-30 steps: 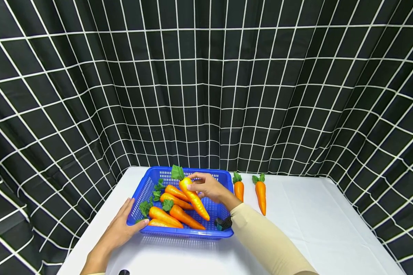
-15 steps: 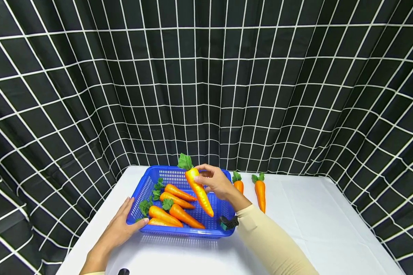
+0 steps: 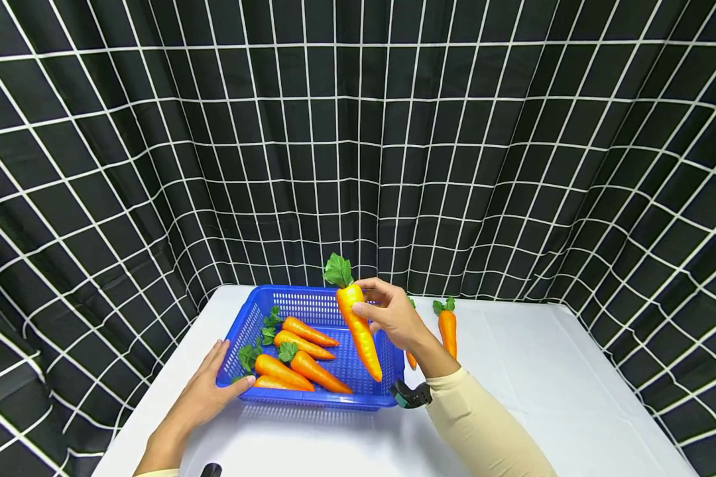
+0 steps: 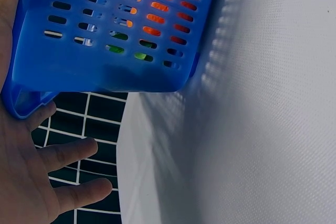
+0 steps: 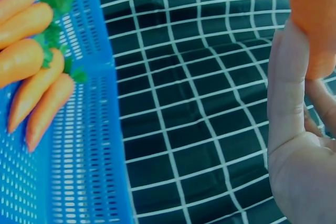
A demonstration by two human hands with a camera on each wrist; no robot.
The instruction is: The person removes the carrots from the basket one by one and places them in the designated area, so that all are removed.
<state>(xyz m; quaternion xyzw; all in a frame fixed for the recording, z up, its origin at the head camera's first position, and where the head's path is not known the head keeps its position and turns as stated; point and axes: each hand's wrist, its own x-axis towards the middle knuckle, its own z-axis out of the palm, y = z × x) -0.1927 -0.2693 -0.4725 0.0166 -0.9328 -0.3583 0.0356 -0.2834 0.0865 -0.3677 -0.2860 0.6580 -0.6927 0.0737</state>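
Between its thumb and fingers my right hand (image 3: pixel 396 319) pinches an orange carrot (image 3: pixel 360 331) with green leaves, over the right part of the blue plastic basket (image 3: pixel 316 399). The carrot slants, leaves up and tip toward me. Its lower part overlaps the basket in the head view. My left hand (image 3: pixel 205 391) holds the basket's near left corner, thumb over the rim and fingers along the outer side. In the left wrist view, several fingers (image 4: pixel 79 195) stick out below the rim. Several other carrots (image 3: pixel 322 374) lie in the left part of the basket, leaves toward the left.
To the basket's right, a carrot (image 3: pixel 448 331) lies on the white table (image 3: pixel 549 371). Another carrot (image 3: pixel 412 360) is mostly hidden behind my right hand. A black strapped device (image 3: pixel 414 395) sits at my right wrist. Black curtains with white grid lines (image 3: pixel 358 165) surround the table.
My right hand has raised the carrot and carried it to the right over the basket, with the carrot tilting more upright. My left hand stays at the basket's corner.
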